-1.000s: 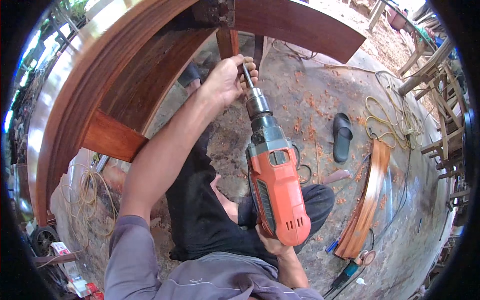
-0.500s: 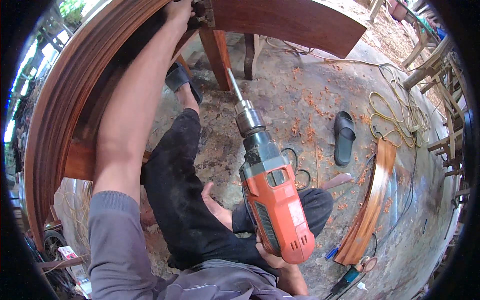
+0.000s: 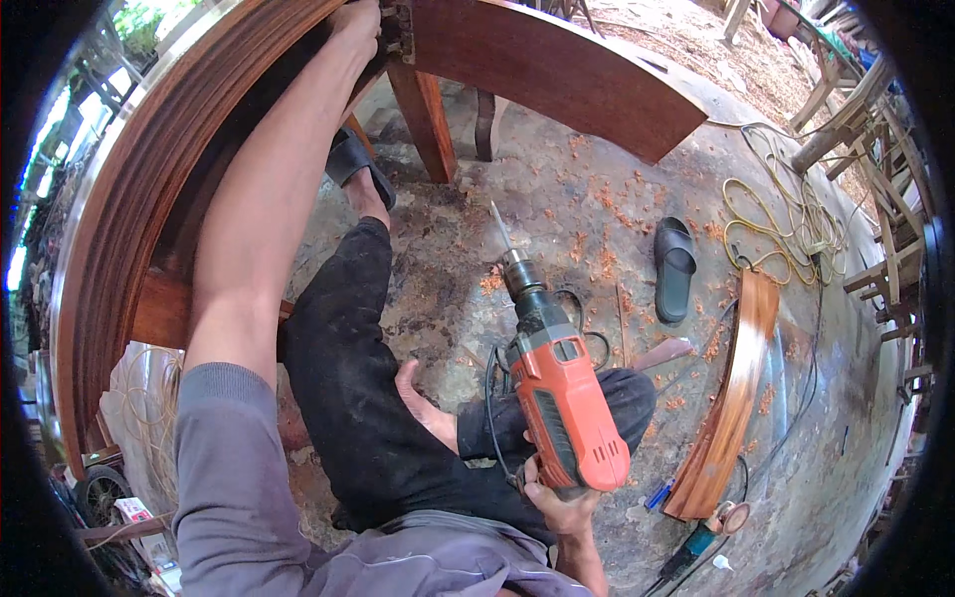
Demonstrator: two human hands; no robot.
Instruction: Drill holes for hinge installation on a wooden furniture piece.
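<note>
My right hand (image 3: 560,504) is wrapped round the grip of an orange and black power drill (image 3: 572,408), low in front of my lap. Its long thin bit (image 3: 500,227) points away from me over the floor. Far up and left, my left hand (image 3: 355,32) reaches under the dark, moulded edge of a curved wooden piece of furniture (image 3: 109,269). Those fingers are curled beside a wooden joint, and what they touch is hidden. A broad dark board (image 3: 557,75) extends rightward from that joint.
A black slipper (image 3: 675,271) lies on the floor among wood shavings. Curved wooden strips (image 3: 731,398) rest at the right, with a teal angle grinder (image 3: 691,545) near their lower end. Yellow cord (image 3: 761,229) is coiled beyond. A wooden leg (image 3: 423,124) stands under the furniture.
The drill has moved right and tilted, its bit now lower and farther from the wooden leg. My left hand stays at the joint. The view has shifted slightly.
</note>
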